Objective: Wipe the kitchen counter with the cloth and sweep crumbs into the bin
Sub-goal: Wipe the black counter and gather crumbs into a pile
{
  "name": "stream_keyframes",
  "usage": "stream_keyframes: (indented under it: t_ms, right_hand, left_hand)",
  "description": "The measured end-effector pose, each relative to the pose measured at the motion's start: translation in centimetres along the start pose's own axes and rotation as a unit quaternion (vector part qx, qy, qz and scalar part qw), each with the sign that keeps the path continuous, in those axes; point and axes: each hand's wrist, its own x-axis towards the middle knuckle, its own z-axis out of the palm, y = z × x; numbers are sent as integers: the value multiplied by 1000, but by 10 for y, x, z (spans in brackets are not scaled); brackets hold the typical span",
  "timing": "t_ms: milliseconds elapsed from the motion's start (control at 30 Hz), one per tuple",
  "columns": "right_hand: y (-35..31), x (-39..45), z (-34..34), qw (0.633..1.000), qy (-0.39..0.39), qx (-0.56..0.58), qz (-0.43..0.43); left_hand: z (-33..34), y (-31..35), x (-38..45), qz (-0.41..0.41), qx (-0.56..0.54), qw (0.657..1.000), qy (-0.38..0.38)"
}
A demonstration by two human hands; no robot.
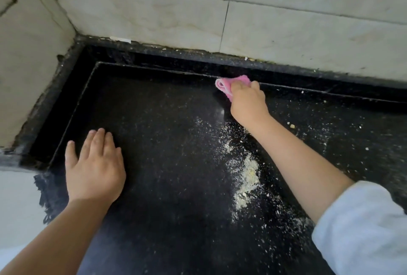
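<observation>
My right hand [247,104] clutched the bunched pink cloth [224,85] at the counter's [167,120] far edge; my left hand [94,164] lay flat, near left. Soft and light, the cloth seemed best gripped wadded. Crumbs [246,177] lay near right.

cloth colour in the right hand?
Pink. The cloth shows best in the head view, gripped by the right hand.
</observation>
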Motion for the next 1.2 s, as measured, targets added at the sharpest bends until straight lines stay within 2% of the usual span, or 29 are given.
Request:
stream_keyframes:
  t_ms: [133, 200, 367, 500, 567, 633, 767, 833, 967, 1067, 1200]
  right_hand:
    - [44, -34, 0, 997, 11, 2, 74]
    - [58, -60, -3, 997, 3, 6, 76]
    - [52, -61, -17, 994, 87, 73, 5]
    - [38, -6, -5, 994, 44, 31, -92]
    - [39, 7, 5, 993, 18, 24, -110]
    - [52, 5, 11, 996, 21, 31, -80]
    - [88, -32, 12, 993, 63, 76, 64]
    - [88, -49, 8, 988, 68, 113, 81]
    - [20, -64, -3, 985, 89, 118, -87]
    - [-49, -59, 0, 971, 61, 128, -193]
    - [-84, -45, 18, 975, 10, 91, -202]
  left_hand:
    - [-1, 19, -10, 41, -19, 998, 51]
    - [0, 40, -14, 67, -49, 995, 58]
    - [12, 91, -18, 81, -116, 989, 42]
    - [20, 100, -21, 53, -127, 990, 27]
    - [19, 101, -22, 48, -135, 989, 32]
    - [17, 102, -21, 47, -137, 989, 31]
    - [17, 102, -22, 42, -140, 989, 33]
    - [17, 102, -22, 42, -140, 989, 30]
    - [8, 100, -19, 31, -202, 979, -1]
    - [-9, 87, -25, -25, -286, 958, -21]
    - [-13, 55, -44, -56, -221, 974, -7]
